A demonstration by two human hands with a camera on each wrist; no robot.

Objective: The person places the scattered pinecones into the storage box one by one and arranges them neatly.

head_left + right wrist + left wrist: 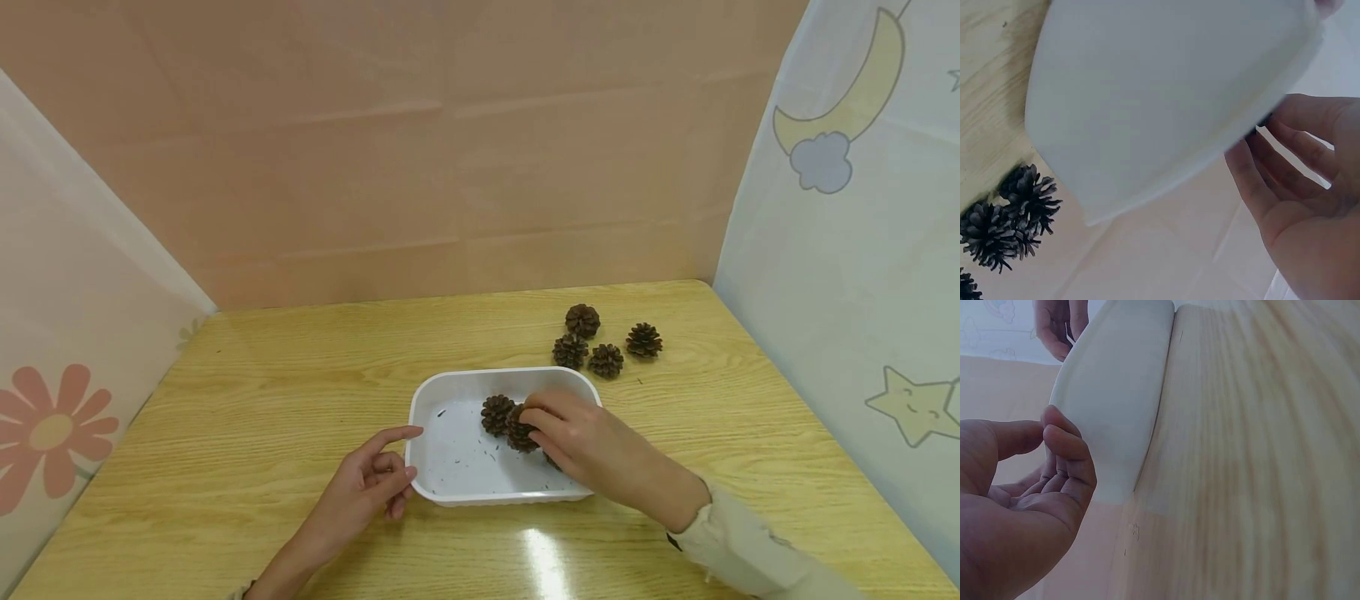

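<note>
- Landmark: white tray (pixel 450 392) on the table (pixel 262 383); a pine cone (pixel 521 435) is held inside the tray, right of centre, touching a 2nd cone (pixel 497 413) on its left.
- Right hand (pixel 588 446) is reached in over the tray's right wall; its grip is closed round the cone w/ curled fingertips, pinching it from above.
- Left hand (pixel 367 487) is set at the tray's front-left corner; grip loose, forefinger straight along the rim, other fingers half-curled against the outer wall; nothing is enclosed.
- 4 more cones (pixel 597 343) lie in a cluster beyond the tray's far-right corner, well apart from both hands.
- Handling, judged: cone prob. v. light, stiff, dry; scales rough so slip is unlikely, but brittle – flakes already seen on tray floor; best taken across the widest part w/ light pressure.
- Tray prob. light & thin-walled, easily slid; best steadied by the rim.
</note>
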